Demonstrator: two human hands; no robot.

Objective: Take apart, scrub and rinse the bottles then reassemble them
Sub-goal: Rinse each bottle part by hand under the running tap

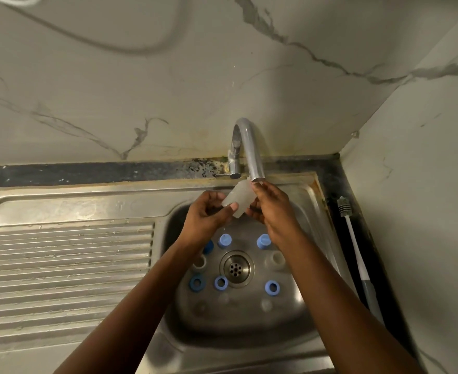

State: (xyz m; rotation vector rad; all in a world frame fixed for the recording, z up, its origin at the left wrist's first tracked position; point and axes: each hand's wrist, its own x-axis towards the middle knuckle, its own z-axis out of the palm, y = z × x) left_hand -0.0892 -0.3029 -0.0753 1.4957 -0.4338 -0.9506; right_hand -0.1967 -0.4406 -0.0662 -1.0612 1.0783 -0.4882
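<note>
1. Your left hand [205,215] and right hand [272,209] both grip one small bottle [237,199] just under the faucet [245,149] spout, over the sink [307,193] basin.
2. The bottle is translucent, cloudy white, tilted, its cap off.
3. Blue caps [224,241] and rings, plus pale bottles, lie scattered around the drain [237,268].
4. A ribbed draining board [66,265] sits left of the basin.
5. A bottle brush [356,244] lies on the dark counter [87,172] at right, beneath marble-patterned walls [141,76].

Dim corner of grey-veined marble-look walls [141,76] above a dark stained countertop strip [87,172], steel drainboard [66,255] alongside.
</note>
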